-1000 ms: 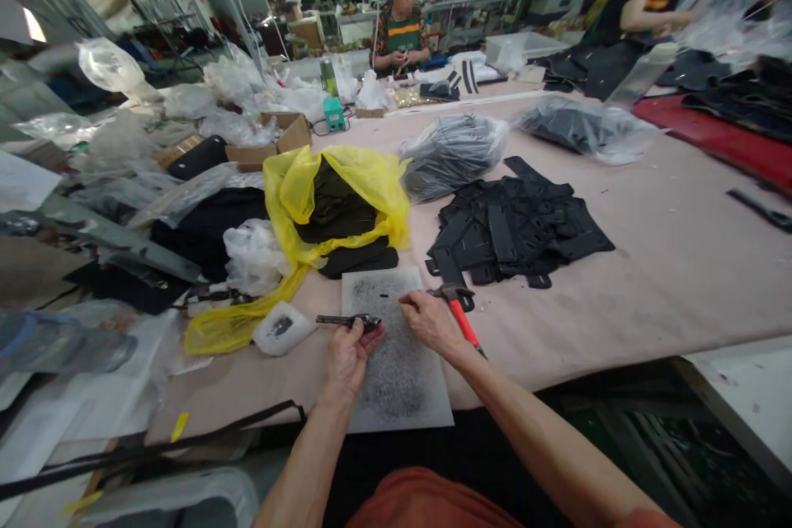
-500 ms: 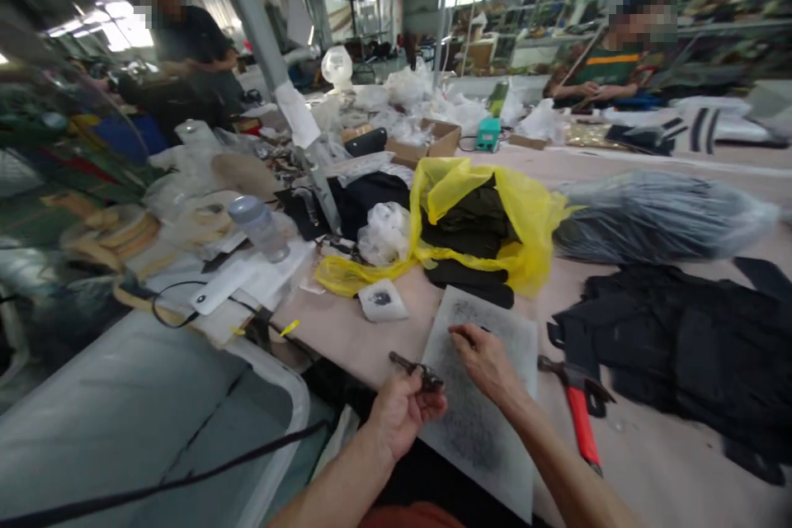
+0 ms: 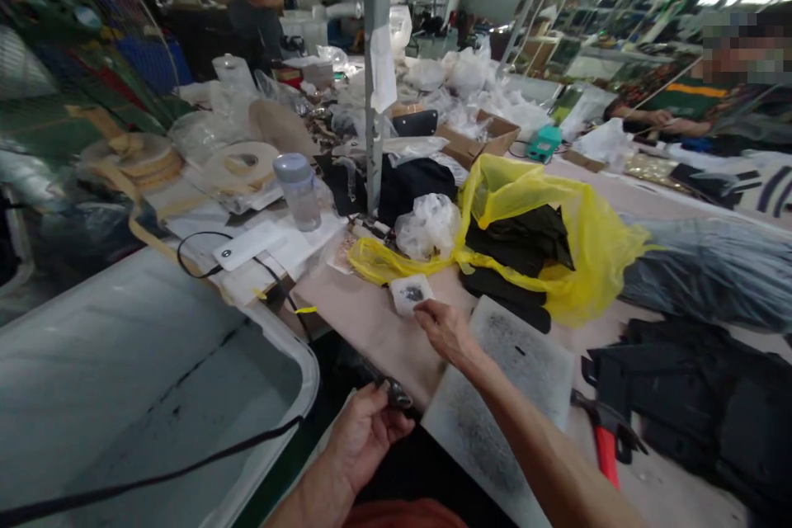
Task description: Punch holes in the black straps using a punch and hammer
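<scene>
My left hand (image 3: 366, 429) is closed around a small dark metal tool (image 3: 399, 394), its exact kind blurred, just off the table's front edge. My right hand (image 3: 446, 333) reaches forward with bunched fingertips at the near edge of a small white tray (image 3: 403, 303) of tiny dark pieces. Whatever is between those fingertips is too small to make out. Under my right forearm lies a pale, black-speckled board (image 3: 488, 421), with a short black strip (image 3: 520, 351) on it. A hammer with a red handle (image 3: 606, 450) rests to the board's right.
Behind the board sits a yellow plastic bag (image 3: 594, 264) holding dark fabric pieces. Black fabric items (image 3: 699, 396) lie at right. A large white bin (image 3: 186, 396) stands at left, near a plastic bottle (image 3: 298, 194) and a metal post (image 3: 374, 99). Two people are farther back.
My right hand has moved from above the board leftward to the small tray. My left hand, still gripping the metal tool, sits lower and farther left. The view has turned left.
</scene>
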Demonstrator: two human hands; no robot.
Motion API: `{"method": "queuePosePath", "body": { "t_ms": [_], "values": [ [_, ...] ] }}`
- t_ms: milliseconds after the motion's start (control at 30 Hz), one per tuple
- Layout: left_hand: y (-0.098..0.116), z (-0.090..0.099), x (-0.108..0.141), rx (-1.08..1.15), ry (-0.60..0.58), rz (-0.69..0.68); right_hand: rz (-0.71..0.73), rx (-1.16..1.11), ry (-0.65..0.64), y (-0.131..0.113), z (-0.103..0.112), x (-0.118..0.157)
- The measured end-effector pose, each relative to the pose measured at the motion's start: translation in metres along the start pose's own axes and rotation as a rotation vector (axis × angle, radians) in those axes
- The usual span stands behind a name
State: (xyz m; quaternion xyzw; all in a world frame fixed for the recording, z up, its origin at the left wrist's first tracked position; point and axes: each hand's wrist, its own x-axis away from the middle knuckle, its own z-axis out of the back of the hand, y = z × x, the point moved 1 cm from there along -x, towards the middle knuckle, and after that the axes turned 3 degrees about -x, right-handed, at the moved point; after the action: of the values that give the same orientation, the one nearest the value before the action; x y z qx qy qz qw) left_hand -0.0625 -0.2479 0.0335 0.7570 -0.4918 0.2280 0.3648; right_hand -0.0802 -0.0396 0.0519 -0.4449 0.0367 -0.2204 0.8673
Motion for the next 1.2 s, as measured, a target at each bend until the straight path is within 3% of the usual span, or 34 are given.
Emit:
{"method": "queuePosePath", "body": {
  "t_ms": [167,300,467,633,733,933,1067,1200],
  "values": [
    [0.024,0.016,-0.008,0.113,0.194,0.013,-0.061,0.018,0.031,0.009,-0.01,0.018],
    [0.032,0.029,-0.019,0.08,0.304,0.017,0.008,0.406,0.074,0.014,-0.007,0.048],
    [0.035,0.046,-0.045,-0.062,0.373,0.067,0.17,0.796,-0.101,0.022,-0.015,0.084],
    [0.032,0.044,-0.056,-0.176,0.362,0.088,0.262,0.695,-0.219,0.02,-0.039,0.101],
    [0.03,0.04,-0.054,-0.187,0.361,0.078,0.214,0.603,-0.171,0.015,-0.029,0.092],
    [0.024,0.038,-0.045,-0.143,0.349,0.031,-0.011,0.692,0.159,0.034,0.037,0.044],
    [0.019,0.041,-0.039,-0.072,0.36,0.03,-0.029,0.718,0.093,0.053,0.058,0.026],
    [0.017,0.042,-0.037,-0.025,0.372,0.044,0.07,0.841,-0.027,0.058,0.049,0.021]
  ]
}}
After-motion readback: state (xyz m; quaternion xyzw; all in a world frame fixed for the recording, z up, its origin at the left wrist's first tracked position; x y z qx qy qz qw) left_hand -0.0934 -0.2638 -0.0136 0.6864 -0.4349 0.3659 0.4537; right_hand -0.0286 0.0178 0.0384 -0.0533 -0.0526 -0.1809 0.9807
